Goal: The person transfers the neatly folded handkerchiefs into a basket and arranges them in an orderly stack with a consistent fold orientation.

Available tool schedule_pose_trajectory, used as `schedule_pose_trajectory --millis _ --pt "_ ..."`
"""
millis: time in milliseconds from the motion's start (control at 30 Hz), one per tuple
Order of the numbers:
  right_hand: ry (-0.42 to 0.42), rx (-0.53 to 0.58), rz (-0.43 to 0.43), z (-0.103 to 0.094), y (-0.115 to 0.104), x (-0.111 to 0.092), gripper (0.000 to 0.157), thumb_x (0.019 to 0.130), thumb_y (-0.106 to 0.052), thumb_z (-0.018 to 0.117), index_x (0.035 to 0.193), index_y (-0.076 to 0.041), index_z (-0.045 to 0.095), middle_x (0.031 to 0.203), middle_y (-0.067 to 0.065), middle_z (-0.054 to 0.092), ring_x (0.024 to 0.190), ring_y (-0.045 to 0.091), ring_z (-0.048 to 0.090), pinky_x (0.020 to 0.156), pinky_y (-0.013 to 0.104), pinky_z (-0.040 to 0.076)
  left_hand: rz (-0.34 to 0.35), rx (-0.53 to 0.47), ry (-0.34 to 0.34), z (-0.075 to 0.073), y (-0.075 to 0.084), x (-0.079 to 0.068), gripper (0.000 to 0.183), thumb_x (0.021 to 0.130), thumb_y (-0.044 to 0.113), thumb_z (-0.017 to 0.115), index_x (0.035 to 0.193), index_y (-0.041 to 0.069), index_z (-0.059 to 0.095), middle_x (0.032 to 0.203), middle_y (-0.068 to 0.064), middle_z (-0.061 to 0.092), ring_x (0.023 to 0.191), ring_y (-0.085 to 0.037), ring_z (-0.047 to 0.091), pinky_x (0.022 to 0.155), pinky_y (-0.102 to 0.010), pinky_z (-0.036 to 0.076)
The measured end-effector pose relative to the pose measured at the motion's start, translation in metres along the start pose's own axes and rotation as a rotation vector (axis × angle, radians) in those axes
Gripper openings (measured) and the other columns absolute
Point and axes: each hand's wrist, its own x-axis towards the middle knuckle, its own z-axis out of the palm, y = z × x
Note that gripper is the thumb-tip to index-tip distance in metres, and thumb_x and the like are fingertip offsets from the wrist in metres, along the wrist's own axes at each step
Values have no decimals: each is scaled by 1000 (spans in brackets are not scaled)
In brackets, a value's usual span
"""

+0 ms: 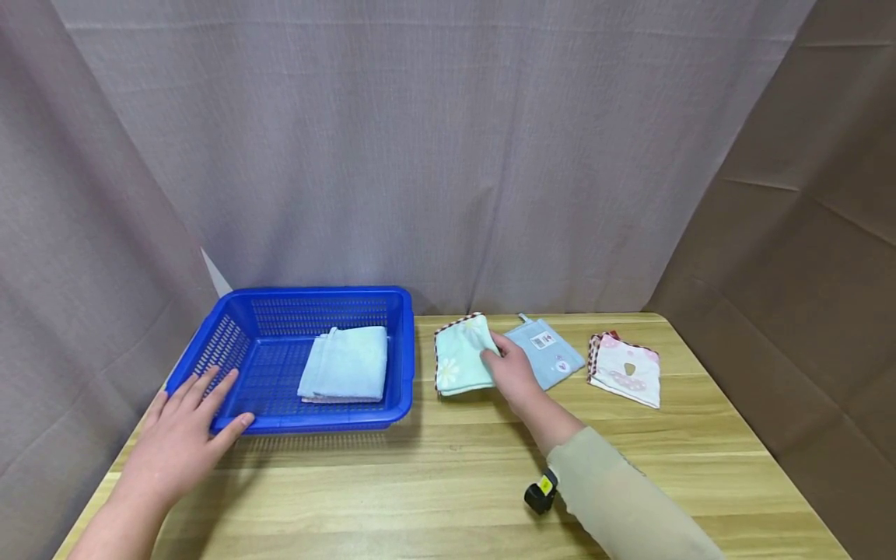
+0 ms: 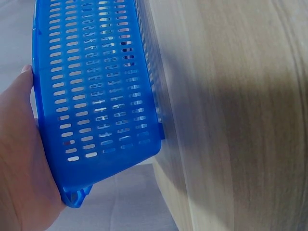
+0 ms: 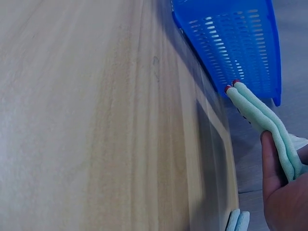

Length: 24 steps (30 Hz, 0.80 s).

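Note:
My right hand (image 1: 512,372) pinches a folded mint-green towel (image 1: 458,359) with a daisy print and a checkered edge, thumb on top. In the right wrist view the towel (image 3: 262,115) is held above the table, its folded layers showing. At the left, my left hand (image 1: 180,435) rests with spread fingers on the near left corner of a blue plastic basket (image 1: 308,424). The left wrist view has that hand (image 2: 21,159) against the rim of the basket (image 2: 96,96). Inside the basket lies a folded light-blue towel (image 1: 346,362), with a pinkish layer under it.
Right of my right hand, a blue folded cloth (image 1: 553,354) with a label and hanging loop lies on the wooden table (image 1: 392,498). Further right is a white and pink towel (image 1: 626,373) with a checkered edge. A grey curtain (image 1: 448,155) stands behind the table.

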Motion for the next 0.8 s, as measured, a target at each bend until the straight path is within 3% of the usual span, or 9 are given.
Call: schedule_pose_trajectory --millis 567,800 --pt "38 59 -25 -4 -12 -3 53 94 -8 56 147 -8 48 143 17 53 107 26 59 86 28 51 -2 16 -2 1 -1 0 73 97 55 54 153 11 37 149 -30 36 135 -53 30 111 -70 8" --pt "39 85 -31 -6 -21 -8 53 94 -8 56 146 -6 48 141 18 55 107 25 60 87 29 52 -3 21 -5 0 0 0 73 97 54 54 153 11 36 149 -30 37 135 -53 30 112 -70 8"
